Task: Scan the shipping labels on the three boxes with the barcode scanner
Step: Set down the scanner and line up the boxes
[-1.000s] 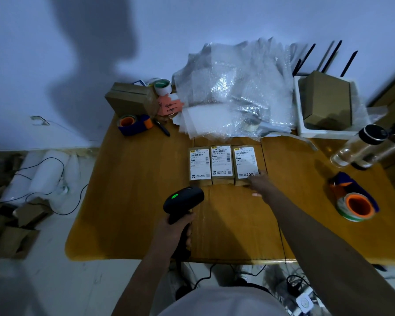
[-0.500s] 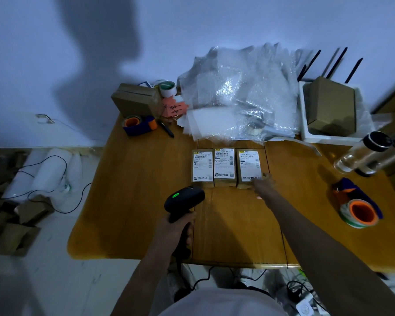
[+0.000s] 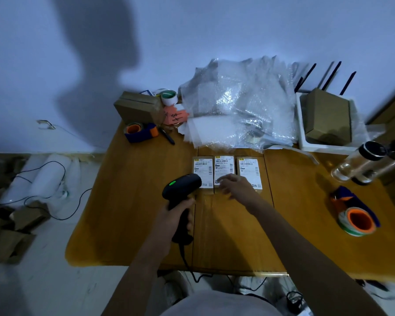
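Three small brown boxes with white shipping labels lie side by side on the wooden table (image 3: pixel 132 201): the left box (image 3: pixel 202 167), the middle box (image 3: pixel 224 165) and the right box (image 3: pixel 248 168). My left hand (image 3: pixel 176 217) grips a black barcode scanner (image 3: pixel 182 187) by its handle. A green light shows on the scanner, and its head overlaps the near corner of the left box. My right hand (image 3: pixel 234 184) hovers with spread fingers over the near ends of the middle and right boxes, hiding part of their labels; whether it touches them is unclear.
Bubble wrap (image 3: pixel 240 103) is piled at the back. A cardboard box (image 3: pixel 137 108) and a tape dispenser (image 3: pixel 140 132) sit back left; a white tray (image 3: pixel 302 133) with a box back right. Clear bottles (image 3: pixel 360 160) and another tape dispenser (image 3: pixel 356 215) lie right. A cable hangs off the front edge.
My right hand slid left from the right box's near corner to over the middle box. The scanner moved forward, up to the left box.
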A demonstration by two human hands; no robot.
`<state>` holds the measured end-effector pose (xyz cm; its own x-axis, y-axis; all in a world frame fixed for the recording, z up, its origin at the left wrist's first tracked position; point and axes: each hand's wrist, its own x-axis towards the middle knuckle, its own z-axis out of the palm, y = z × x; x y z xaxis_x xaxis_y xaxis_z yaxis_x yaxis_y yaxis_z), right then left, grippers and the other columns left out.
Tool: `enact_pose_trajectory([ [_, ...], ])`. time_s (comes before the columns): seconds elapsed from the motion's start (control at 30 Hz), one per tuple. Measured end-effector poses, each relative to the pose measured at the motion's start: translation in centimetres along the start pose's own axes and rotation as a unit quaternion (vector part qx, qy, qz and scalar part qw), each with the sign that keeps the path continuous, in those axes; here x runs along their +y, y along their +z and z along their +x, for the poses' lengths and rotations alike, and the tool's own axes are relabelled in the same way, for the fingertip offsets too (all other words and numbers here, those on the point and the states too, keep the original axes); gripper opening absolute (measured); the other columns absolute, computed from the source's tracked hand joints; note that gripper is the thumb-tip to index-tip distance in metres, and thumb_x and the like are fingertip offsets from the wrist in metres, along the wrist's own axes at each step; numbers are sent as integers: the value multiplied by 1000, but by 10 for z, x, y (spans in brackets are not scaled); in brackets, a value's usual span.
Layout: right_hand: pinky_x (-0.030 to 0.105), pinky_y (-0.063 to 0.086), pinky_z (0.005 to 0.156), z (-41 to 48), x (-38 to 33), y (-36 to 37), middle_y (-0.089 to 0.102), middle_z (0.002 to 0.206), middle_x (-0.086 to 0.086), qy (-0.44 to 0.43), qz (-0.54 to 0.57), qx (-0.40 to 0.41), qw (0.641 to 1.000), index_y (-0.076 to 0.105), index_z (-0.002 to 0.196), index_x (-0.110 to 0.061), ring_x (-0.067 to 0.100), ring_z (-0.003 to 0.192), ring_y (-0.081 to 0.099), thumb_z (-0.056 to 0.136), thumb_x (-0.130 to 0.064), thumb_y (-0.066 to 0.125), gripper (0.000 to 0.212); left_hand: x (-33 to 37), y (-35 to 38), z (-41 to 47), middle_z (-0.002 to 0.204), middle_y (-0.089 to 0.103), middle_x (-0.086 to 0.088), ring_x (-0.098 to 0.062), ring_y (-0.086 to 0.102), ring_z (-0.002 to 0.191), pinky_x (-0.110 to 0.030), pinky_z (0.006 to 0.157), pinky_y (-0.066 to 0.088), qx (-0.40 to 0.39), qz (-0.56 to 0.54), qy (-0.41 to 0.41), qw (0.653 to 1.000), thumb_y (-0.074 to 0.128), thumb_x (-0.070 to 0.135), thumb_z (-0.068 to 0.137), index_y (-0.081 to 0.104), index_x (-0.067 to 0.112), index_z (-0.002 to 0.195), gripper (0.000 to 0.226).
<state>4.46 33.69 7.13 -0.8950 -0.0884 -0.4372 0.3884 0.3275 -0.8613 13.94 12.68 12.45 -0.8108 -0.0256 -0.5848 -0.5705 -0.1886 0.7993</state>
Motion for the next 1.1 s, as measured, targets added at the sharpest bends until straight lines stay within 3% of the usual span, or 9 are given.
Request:
enact_pose_trajectory([
  [0.13, 30, 53, 76, -30, -18, 37, 78, 94, 5, -15, -13, -122, 992, 73, 104, -9, 17, 84, 70, 103, -30, 53, 29, 14, -11, 17, 65, 61, -5, -18, 55, 52, -29, 54, 47, 4, -18, 11, 1000, 69, 28, 92, 72, 5, 106, 27],
  [0.23, 32, 52, 81, -45, -24, 66, 77, 95, 6, -22, -39, -185, 982, 73, 103, -10, 17, 86, 71, 106, -37, 48, 37, 20, -20, 27, 66, 59, -6, -20, 55, 52, -30, 53, 49, -6, -60, 12, 998, 62, 27, 96, 69, 4, 98, 24],
  [0.37, 36, 54, 86, -53, -31, 84, 73, 101, 7, -16, -8, -194, 981, 69, 117, -8, 19, 89, 70, 105, -44, 48, 43, 23, -31, 30, 70, 56, -10, -22, 54, 60, -37, 65, 47, -23, -103, 14, 994, 55, 23, 96, 62, 2, 78, 28],
  [0.57, 32, 54, 90, -58, -31, 97, 70, 111, 4, -23, -35, -241, 970, 59, 136, -12, 17, 98, 69, 105, -30, 54, 36, 24, -40, 38, 88, 67, -15, -26, 62, 84, -41, 90, 46, -21, -217, 15, 976, 47, 14, 98, 66, -4, 97, 26],
  [0.73, 40, 57, 97, -40, -28, 118, 71, 121, 8, 17, 55, -189, 980, 54, 140, -16, 24, 106, 72, 100, -30, 63, 44, 19, -49, 62, 100, 65, -18, -29, 63, 99, -49, 98, 50, 20, -184, 28, 982, 52, 15, 100, 60, -6, 114, 26],
  [0.8, 40, 58, 95, -33, -29, 125, 71, 122, 10, 29, 75, -167, 983, 56, 138, -17, 25, 105, 72, 99, -30, 64, 41, 17, -53, 70, 100, 68, -16, -31, 65, 101, -48, 98, 51, 52, -110, 36, 992, 55, 18, 100, 63, -5, 117, 30],
  [0.93, 37, 59, 91, -18, -31, 135, 74, 116, 9, 64, 151, -134, 977, 58, 133, -16, 23, 102, 74, 100, -29, 62, 35, 9, -57, 71, 110, 71, -7, -21, 68, 100, -35, 87, 56, 52, 61, 21, 997, 52, 31, 103, 65, 12, 124, 30],
  [1.0, 39, 59, 92, -7, -28, 140, 72, 119, 9, 76, 147, -112, 980, 57, 134, -13, 26, 107, 72, 101, -29, 60, 37, -1, -60, 74, 115, 71, -7, -21, 70, 101, -37, 88, 58, 26, 91, 30, 995, 49, 35, 105, 62, 16, 128, 33],
  [1.1, 46, 59, 95, 9, -27, 147, 70, 123, 13, 104, 154, -91, 978, 55, 136, -8, 29, 109, 70, 100, -25, 62, 40, -14, -69, 82, 120, 68, -7, -18, 70, 99, -23, 71, 60, 19, 131, 42, 990, 46, 36, 106, 53, 17, 138, 38],
])
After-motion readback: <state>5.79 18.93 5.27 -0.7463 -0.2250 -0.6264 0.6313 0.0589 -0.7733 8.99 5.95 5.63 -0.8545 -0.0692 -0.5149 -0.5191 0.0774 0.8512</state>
